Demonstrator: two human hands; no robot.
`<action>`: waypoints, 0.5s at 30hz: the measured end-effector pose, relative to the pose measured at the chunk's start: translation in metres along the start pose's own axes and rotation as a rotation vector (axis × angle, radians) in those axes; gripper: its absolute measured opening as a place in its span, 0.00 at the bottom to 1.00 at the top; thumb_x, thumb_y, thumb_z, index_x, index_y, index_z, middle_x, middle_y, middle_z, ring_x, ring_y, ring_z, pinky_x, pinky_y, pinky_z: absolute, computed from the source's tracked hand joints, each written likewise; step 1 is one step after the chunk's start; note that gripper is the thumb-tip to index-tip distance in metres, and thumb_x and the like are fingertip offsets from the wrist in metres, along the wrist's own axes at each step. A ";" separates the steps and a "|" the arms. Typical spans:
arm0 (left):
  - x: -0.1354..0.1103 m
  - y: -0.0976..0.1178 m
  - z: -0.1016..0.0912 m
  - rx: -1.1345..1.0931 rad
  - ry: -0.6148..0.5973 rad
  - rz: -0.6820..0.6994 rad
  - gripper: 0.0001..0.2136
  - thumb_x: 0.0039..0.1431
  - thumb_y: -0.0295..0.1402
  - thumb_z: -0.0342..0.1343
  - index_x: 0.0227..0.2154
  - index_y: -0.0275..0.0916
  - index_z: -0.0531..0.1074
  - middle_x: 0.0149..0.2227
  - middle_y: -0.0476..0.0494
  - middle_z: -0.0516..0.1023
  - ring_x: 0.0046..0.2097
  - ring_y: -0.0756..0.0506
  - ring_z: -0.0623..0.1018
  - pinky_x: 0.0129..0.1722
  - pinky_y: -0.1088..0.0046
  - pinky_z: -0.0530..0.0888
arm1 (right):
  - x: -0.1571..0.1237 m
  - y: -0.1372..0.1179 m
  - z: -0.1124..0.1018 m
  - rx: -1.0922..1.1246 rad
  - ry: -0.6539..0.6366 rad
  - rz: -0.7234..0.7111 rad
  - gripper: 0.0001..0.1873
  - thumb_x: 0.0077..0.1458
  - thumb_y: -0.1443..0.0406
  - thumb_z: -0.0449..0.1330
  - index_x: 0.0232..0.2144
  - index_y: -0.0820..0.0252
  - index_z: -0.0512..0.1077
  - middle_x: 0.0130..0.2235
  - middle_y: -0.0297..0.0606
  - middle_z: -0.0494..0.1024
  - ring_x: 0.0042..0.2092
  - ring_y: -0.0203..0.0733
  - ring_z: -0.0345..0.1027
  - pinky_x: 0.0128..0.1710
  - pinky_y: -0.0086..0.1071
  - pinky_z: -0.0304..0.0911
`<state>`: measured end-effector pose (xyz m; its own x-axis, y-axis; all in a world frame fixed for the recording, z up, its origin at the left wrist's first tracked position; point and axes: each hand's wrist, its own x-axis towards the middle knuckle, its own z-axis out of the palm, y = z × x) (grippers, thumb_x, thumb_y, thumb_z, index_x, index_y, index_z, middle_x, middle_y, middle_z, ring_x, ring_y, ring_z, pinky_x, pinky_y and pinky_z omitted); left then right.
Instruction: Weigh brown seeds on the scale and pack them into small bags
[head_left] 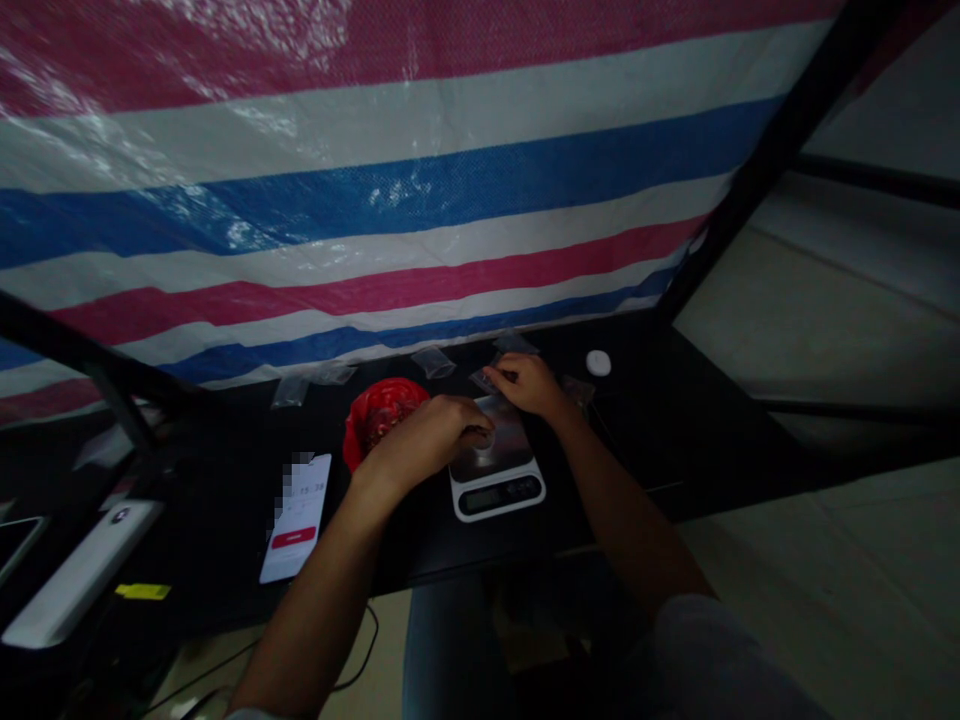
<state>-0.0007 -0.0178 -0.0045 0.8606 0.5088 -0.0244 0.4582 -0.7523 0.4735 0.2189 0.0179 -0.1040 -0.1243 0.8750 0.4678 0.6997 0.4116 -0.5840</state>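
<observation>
My left hand (420, 440) reaches over the steel platform of a white digital kitchen scale (496, 492), its fingertips pinching a small round silvery object (482, 438) just above the platform. My right hand (529, 386) is beyond the scale, with its fingers on a small clear plastic bag (484, 380). A crumpled red plastic bag (382, 415) lies beside my left hand, partly hidden by it. The scale's display is too dim to read.
Several small clear plastic bags (433, 362) lie along the back of the black table (210, 540), below a striped tarpaulin (375, 200). A phone (296, 518) lies to the left, and a white round object (598, 363) sits at the back right.
</observation>
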 end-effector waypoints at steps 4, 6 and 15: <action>-0.009 -0.011 -0.011 -0.010 0.044 -0.055 0.10 0.66 0.28 0.54 0.43 0.40 0.82 0.45 0.43 0.84 0.46 0.44 0.82 0.49 0.72 0.73 | 0.000 -0.001 -0.001 0.006 -0.011 0.006 0.21 0.66 0.58 0.57 0.21 0.59 0.73 0.27 0.37 0.75 0.31 0.38 0.66 0.34 0.33 0.56; -0.018 -0.019 -0.019 0.010 0.078 -0.142 0.11 0.65 0.29 0.55 0.43 0.39 0.82 0.45 0.43 0.84 0.46 0.44 0.82 0.50 0.71 0.74 | 0.000 -0.001 -0.002 0.010 -0.005 0.009 0.22 0.66 0.58 0.57 0.21 0.59 0.72 0.27 0.37 0.74 0.31 0.38 0.66 0.34 0.33 0.56; -0.055 -0.060 -0.012 -0.046 0.008 -0.463 0.17 0.60 0.29 0.54 0.50 0.39 0.80 0.53 0.40 0.82 0.51 0.40 0.82 0.50 0.71 0.76 | -0.001 0.000 -0.001 0.014 -0.002 0.012 0.21 0.66 0.58 0.57 0.21 0.59 0.73 0.28 0.38 0.76 0.31 0.38 0.66 0.33 0.33 0.56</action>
<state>-0.0783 0.0049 -0.0211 0.5661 0.7898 -0.2361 0.7831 -0.4259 0.4531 0.2199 0.0173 -0.1040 -0.1170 0.8805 0.4593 0.6916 0.4042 -0.5986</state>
